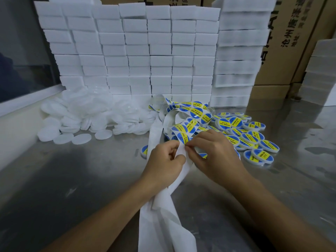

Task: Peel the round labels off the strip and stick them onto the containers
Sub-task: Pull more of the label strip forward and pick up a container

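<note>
White backing strip runs between both hands, pinched by left and right.

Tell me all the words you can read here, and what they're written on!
"SOLDERING PASTE": on the yellow band of the round labels on the strip.
The same yellow band shows on the labelled containers, but there the letters are mostly too blurred to read.
Small black characters beside that wording: too small to read.
"沧州", then more characters too blurred to read: on the cardboard box.
White blocks and plain containers: no text.
</note>
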A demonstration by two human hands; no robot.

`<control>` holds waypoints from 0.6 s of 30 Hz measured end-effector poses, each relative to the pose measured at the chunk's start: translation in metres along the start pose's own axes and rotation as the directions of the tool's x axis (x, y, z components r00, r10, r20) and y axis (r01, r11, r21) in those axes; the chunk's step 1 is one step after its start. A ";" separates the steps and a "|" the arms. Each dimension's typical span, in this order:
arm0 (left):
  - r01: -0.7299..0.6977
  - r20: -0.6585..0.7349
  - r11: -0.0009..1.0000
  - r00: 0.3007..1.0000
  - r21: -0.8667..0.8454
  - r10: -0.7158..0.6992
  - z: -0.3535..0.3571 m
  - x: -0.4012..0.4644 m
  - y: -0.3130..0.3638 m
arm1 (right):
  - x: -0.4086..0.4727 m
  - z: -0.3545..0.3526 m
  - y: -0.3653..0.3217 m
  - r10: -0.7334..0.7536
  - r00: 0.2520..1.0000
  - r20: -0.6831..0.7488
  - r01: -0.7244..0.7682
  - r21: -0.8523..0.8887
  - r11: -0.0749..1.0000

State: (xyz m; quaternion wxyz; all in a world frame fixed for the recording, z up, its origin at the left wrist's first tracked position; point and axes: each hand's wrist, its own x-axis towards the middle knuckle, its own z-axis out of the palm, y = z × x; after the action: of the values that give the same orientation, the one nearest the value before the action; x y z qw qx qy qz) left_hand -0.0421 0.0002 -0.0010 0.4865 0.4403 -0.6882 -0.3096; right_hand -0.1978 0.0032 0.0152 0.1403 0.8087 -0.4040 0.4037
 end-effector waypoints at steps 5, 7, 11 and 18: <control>-0.107 -0.003 0.990 0.994 0.088 0.108 -0.003 -0.002 0.007 | 0.001 0.004 -0.006 -0.004 0.999 -0.051 -0.003 -0.130 0.992; -0.105 0.001 0.990 0.994 0.096 0.105 -0.004 -0.002 0.008 | 0.001 0.005 -0.008 -0.009 0.997 -0.073 -0.003 -0.163 0.987; -0.071 0.025 0.997 0.997 0.043 0.070 -0.005 0.001 0.011 | 0.001 0.007 -0.008 -0.022 0.990 -0.138 -0.002 -0.168 0.986; 0.045 0.008 0.995 0.999 -0.087 -0.045 -0.013 0.004 0.011 | 0.002 0.006 -0.004 0.050 0.961 -0.272 -0.065 -0.046 0.997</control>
State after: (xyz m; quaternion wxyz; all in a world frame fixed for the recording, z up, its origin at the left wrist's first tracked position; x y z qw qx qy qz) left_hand -0.0336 0.0015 0.0142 0.4961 0.4332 -0.6653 -0.3515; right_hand -0.1908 0.0019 0.0132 0.2044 0.7298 -0.4153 0.5032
